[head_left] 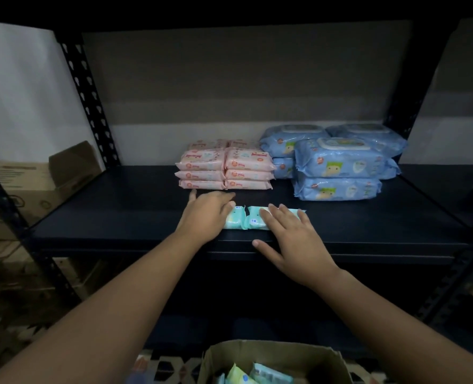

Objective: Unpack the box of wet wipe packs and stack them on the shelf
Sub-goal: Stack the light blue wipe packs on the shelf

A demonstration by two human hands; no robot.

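From the head camera, both arms reach forward to the dark shelf (113, 217). The left hand (206, 214) lies flat with straight fingers, and its fingertips touch the left end of the left green pack (234, 220). It is not gripping anything. The right hand (293, 235) also lies flat, with its fingers spread on top of the right green pack (257, 220) and its thumb over the front edge of the shelf. It presses and does not grip.

The two green packs lie flat, side by side and touching, close to the front edge of the shelf. Together they make a row that runs left to right along that edge.

Behind them sit stacks of pink packs (224, 169). Bigger blue packs (337, 162) are stacked toward the back right corner.

Down at the bottom, the open cardboard box (323, 361) has more packs inside.
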